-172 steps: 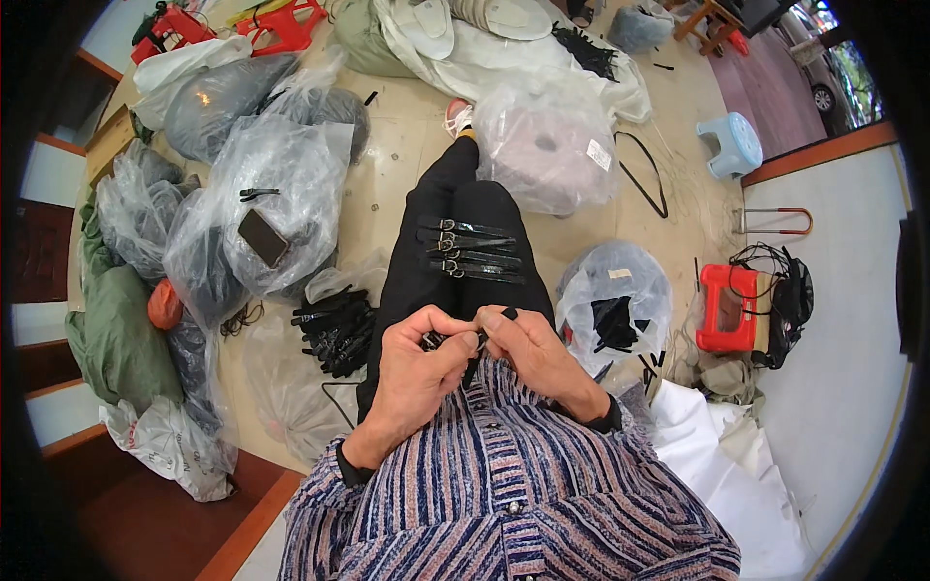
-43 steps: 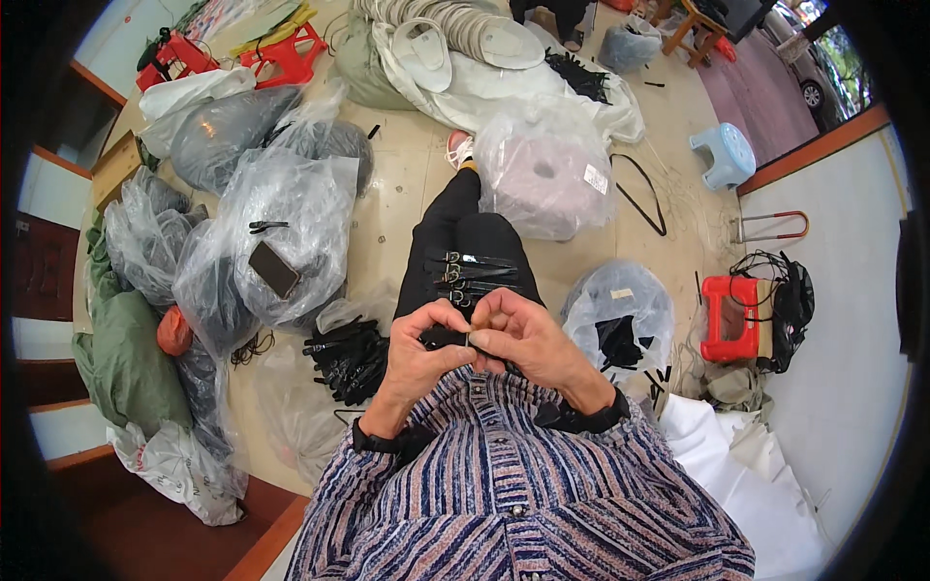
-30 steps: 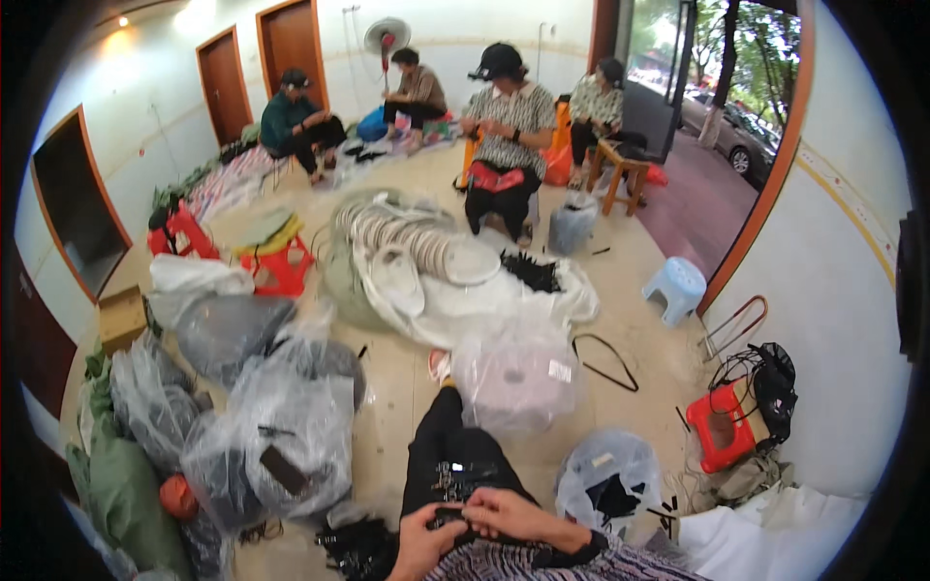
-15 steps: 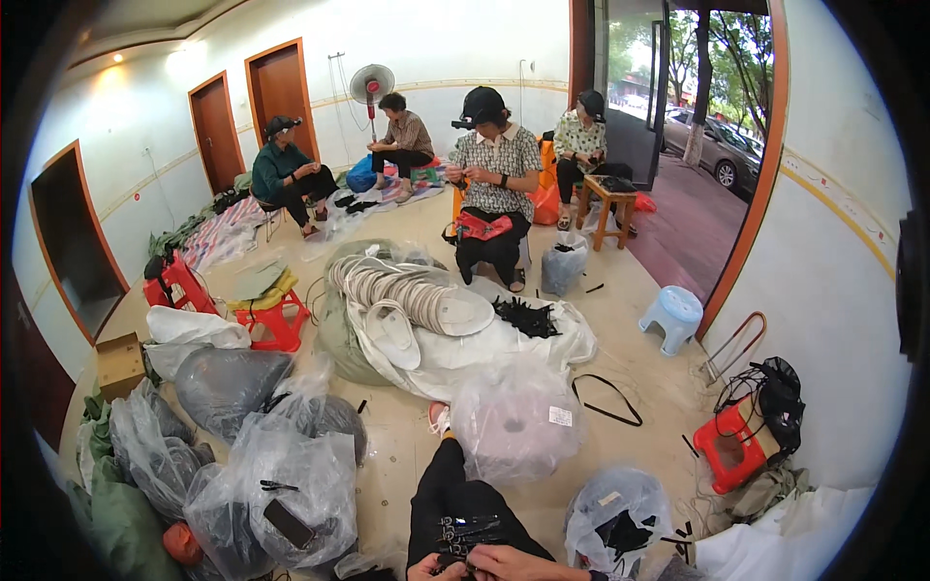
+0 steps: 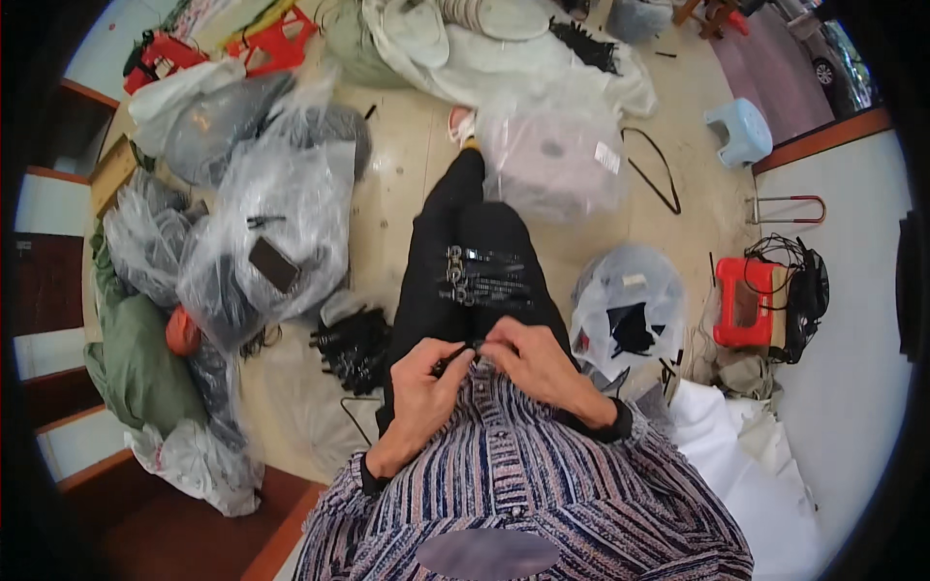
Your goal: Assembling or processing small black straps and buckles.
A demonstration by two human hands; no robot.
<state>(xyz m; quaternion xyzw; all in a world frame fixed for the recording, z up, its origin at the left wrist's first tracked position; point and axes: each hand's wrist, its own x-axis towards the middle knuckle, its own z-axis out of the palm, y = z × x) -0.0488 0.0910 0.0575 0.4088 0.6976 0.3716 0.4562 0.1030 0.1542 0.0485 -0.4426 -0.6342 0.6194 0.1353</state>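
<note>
Bags crowd the floor [image 5: 407,184] around me. Over my lap, my left hand [image 5: 423,380] and right hand [image 5: 531,356] pinch one small black strap piece [image 5: 455,358] between closed fingertips. It could slip if either grip loosens.

Both hands meet just above the striped shirt [image 5: 542,484], at the lap. The left hand [image 5: 423,380] curls its fingers inward, thumb raised; the right hand [image 5: 528,356] pinches fingertips against the left's, wrist bent, forearm angling back to the shirt.
</note>
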